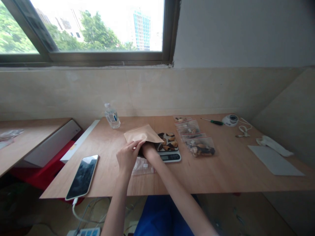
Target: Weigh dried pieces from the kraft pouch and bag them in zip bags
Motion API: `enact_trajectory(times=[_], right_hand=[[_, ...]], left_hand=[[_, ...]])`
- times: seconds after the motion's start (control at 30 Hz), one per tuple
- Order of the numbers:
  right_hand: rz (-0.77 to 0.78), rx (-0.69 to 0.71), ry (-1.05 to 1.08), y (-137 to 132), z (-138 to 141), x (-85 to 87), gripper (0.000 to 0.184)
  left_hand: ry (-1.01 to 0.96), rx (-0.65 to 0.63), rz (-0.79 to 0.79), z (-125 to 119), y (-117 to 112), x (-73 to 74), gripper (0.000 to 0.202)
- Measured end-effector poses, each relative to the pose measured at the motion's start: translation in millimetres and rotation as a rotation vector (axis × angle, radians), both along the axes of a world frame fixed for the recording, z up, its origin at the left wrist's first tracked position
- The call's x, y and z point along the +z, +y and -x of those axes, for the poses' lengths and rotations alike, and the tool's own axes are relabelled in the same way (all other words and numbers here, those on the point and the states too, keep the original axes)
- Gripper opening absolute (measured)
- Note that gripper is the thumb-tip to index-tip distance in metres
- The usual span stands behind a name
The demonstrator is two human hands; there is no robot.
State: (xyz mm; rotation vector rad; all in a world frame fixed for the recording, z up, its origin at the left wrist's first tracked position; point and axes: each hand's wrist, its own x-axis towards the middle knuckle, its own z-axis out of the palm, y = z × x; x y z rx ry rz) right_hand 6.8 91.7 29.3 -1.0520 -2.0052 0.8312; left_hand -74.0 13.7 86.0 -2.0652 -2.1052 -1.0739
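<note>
My left hand [129, 154] pinches the near edge of a brown paper bag [142, 133], holding its mouth toward me. Inside that mouth is my right hand [149, 150]; its fingers are hidden, so what they hold, if anything, does not show. Just right of the bag, a digital kitchen scale [172, 156] bears several dark-edged brown dried pieces [169, 141], partly covered by the bag. Beneath my hands lies a clear zip bag [143, 166] flat on the table.
Filled zip bags [200, 146] form a row right of the scale. Behind stand a water bottle [112, 116], a green-handled screwdriver [216, 122] and a white dome camera [230, 120]. A charging phone [83, 177] lies left; a white sheet [274, 160] lies right on the wooden table [209, 177].
</note>
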Motion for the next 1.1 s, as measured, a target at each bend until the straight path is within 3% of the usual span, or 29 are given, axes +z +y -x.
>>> enact_trajectory(times=[0.27,0.4,0.5,0.6,0.73,0.9,1.0,1.1], right_hand=[[0.051,-0.108,-0.096,-47.4,-36.5,26.5,0.033],[-0.009,-0.132,0.085,-71.5,-53.3,39.3,0.03],[0.046,-0.152,0.239,-81.0,-75.1,42.7,0.027],[0.14,-0.181,0.318,-75.0,-108.1,38.9,0.025],[0.104,-0.382,0.279,-43.1,-148.3,28.1,0.024],[0.048,-0.469,0.163,-6.4,-160.6,14.8,0.026],[0.049,-0.453,0.157,-7.0,-163.5,8.2,0.027],[0.048,-0.481,0.192,-22.5,-174.7,2.9,0.028]], left_hand=[[-0.019,0.005,0.025,0.8,1.7,-0.6,0.025],[-0.035,0.016,0.034,2.3,3.5,0.4,0.025],[-0.021,0.018,0.046,3.9,4.2,6.5,0.024],[0.03,0.034,0.016,6.4,6.7,17.8,0.026],[0.086,0.06,-0.108,11.9,21.9,33.9,0.029],[0.05,0.036,-0.174,17.1,59.1,45.5,0.029],[-0.034,0.153,-0.227,19.6,74.5,46.1,0.035],[-0.155,0.171,-0.296,23.6,76.7,38.9,0.044]])
